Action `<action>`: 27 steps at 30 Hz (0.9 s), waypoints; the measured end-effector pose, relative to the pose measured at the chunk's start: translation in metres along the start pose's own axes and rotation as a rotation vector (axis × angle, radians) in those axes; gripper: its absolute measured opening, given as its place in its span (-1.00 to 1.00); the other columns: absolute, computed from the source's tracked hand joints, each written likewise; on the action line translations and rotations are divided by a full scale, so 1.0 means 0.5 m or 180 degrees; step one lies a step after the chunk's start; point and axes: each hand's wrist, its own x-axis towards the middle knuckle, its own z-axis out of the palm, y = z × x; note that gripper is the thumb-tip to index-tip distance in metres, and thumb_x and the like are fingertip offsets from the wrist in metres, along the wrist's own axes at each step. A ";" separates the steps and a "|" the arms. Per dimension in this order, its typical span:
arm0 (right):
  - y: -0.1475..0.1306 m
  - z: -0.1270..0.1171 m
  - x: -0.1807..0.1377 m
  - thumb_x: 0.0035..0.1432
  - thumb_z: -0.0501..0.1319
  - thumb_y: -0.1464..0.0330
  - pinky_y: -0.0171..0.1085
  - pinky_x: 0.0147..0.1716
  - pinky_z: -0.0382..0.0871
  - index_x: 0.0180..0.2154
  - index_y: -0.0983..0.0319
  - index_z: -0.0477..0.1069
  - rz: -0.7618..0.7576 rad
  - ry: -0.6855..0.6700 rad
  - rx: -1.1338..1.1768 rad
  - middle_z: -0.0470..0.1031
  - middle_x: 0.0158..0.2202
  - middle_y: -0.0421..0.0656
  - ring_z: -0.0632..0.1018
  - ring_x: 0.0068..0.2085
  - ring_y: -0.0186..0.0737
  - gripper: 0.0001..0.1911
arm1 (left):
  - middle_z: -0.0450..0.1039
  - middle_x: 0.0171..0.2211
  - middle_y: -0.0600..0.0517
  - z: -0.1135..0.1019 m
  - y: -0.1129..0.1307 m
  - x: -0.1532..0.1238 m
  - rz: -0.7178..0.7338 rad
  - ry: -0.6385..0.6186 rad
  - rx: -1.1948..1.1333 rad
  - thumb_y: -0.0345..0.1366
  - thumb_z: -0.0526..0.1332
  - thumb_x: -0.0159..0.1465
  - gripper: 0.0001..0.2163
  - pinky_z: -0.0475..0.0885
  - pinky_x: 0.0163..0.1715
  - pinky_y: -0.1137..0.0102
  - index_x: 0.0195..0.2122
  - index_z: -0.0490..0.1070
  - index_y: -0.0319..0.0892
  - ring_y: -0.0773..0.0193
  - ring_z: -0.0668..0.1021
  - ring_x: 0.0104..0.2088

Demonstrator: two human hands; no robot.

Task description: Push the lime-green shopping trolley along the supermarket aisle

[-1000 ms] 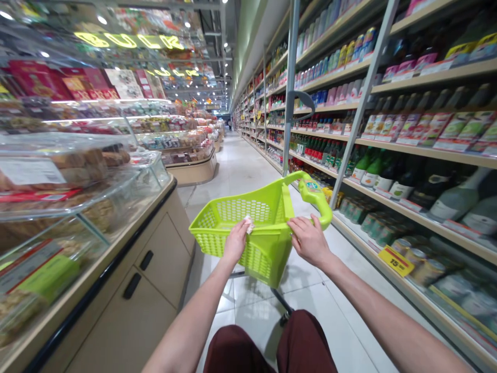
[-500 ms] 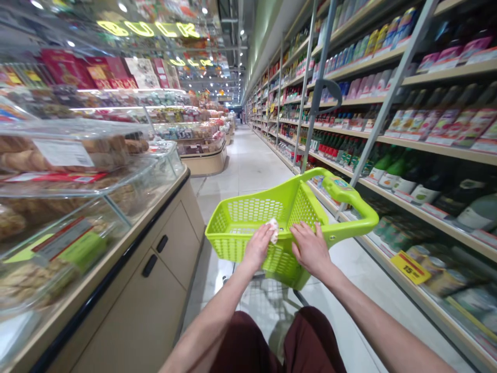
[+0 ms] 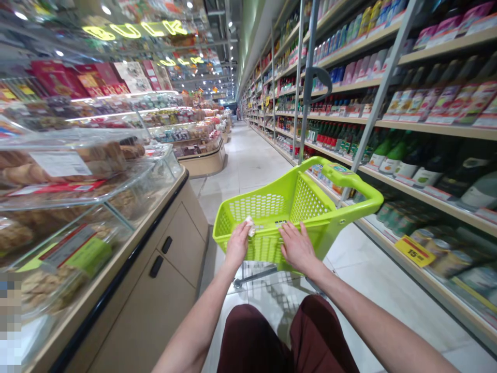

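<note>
A lime-green shopping cart (image 3: 310, 191) with perforated basket walls stands sideways in front of me, its handle to the right. My left hand (image 3: 238, 243) pinches a crumpled white wipe (image 3: 249, 226) against the near rim of the basket. Farther right along that rim lies my right hand (image 3: 297, 245), its fingers hooked over the edge and its thumb pointing up. The palm side of the right hand is hidden. Inside the basket, the part of the floor that shows holds no goods.
On the left runs a counter (image 3: 155, 305) with glass bins of packaged snacks and black door handles. Shelves (image 3: 435, 127) of bottles and cans line the right side, with a yellow price tag (image 3: 414, 250). A tiled aisle (image 3: 248, 150) stretches ahead between them.
My left hand has slid left along the rim with the wipe, farther from my right hand. The right hand stays on the rim near the handle end. The view has shifted slightly.
</note>
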 end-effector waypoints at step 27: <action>0.008 0.024 0.029 0.05 -0.02 0.40 0.11 0.10 -0.36 0.03 0.38 0.19 0.0319 0.0059 0.0289 0.24 0.07 0.06 0.11 0.15 -0.01 -0.53 | 0.27 0.03 -0.04 -0.012 -0.030 0.000 -0.0286 -0.0115 0.0046 -0.48 0.00 0.15 -0.63 0.29 -0.01 0.23 -0.03 0.29 -0.10 0.19 0.33 0.02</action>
